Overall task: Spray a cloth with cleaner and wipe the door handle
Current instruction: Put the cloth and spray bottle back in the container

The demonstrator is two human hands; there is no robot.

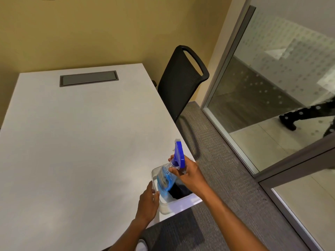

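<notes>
Spray bottle (165, 180) in bin (164, 205) on table (81, 142) corner; chair (178, 84) behind.

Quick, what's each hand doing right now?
Left hand: holds the edge of the clear plastic bin.
Right hand: fingers pinch the neck of the blue spray bottle.
</notes>
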